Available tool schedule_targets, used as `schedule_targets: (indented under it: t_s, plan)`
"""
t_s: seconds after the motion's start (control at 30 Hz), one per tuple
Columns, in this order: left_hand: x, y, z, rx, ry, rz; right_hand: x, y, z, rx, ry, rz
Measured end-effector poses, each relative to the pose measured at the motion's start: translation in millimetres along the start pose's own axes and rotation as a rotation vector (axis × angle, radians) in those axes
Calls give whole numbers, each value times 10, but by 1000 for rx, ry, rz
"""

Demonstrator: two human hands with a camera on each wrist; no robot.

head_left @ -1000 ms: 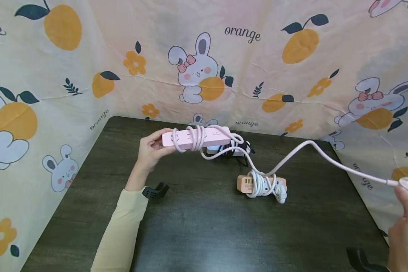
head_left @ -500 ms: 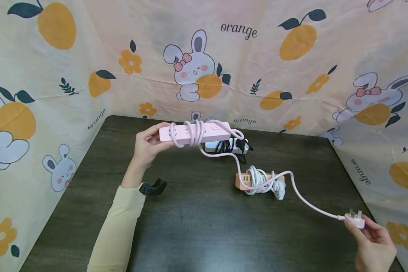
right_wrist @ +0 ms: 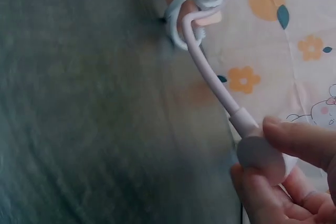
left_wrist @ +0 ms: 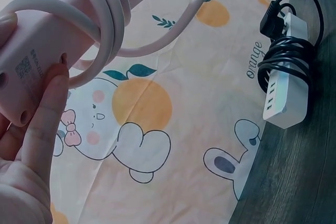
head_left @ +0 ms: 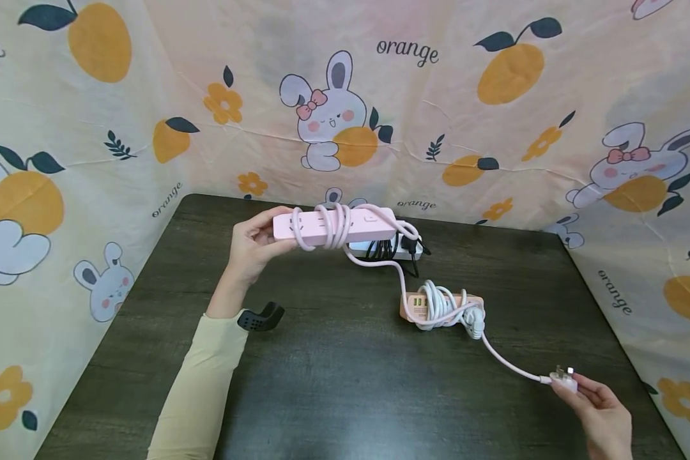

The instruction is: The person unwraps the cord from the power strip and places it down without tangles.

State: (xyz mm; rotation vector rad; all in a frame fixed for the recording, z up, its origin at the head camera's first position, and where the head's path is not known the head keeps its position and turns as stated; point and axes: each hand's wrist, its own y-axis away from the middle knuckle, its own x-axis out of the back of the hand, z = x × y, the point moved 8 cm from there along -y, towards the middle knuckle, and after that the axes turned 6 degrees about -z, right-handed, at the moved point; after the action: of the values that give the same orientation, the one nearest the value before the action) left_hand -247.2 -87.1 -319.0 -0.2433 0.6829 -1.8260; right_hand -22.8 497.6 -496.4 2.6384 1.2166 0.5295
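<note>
My left hand [head_left: 254, 246] grips the left end of a pink power strip [head_left: 368, 225], held up above the table's far side. Several turns of its pink cord [head_left: 336, 227] are wound round the strip's middle. In the left wrist view the strip's underside [left_wrist: 31, 72] shows a printed label and small holes. From the strip the loose cord sags down over an orange power strip and runs right to its plug [head_left: 563, 381]. My right hand [head_left: 600, 415] pinches that plug between thumb and fingers, prongs up. The right wrist view shows the plug's round face [right_wrist: 260, 158].
An orange power strip [head_left: 414, 305] with a white cord wound round it lies on the dark table [head_left: 345, 383]. Behind the pink strip lies a white power strip [left_wrist: 286, 98] wrapped in black cord. A printed cloth [head_left: 425, 115] hangs along the back and sides.
My right hand has come leftward and down from the right edge with the plug, and the loose cord has slackened onto the orange strip. The left hand stays nearly in place.
</note>
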Motion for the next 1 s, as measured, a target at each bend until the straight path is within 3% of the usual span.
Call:
schedule_targets:
  t_s: [0.13,0.27,0.5,0.7,1.0]
  plan:
    - [-19,3,12,-9,23,-4,-113,135,-112,-28,209,-14]
    - [-41,-1,11,-14,35,-16,-189,176,-161,8,448,-41]
    - [-51,-5,25,-18,18,-10,-259,180,-186,80,677,-90]
    - [-46,-4,28,-9,2,-4,-374,239,-325,247,900,-150]
    - [-47,-4,5,-3,3,-6,-656,410,-486,469,1012,-305]
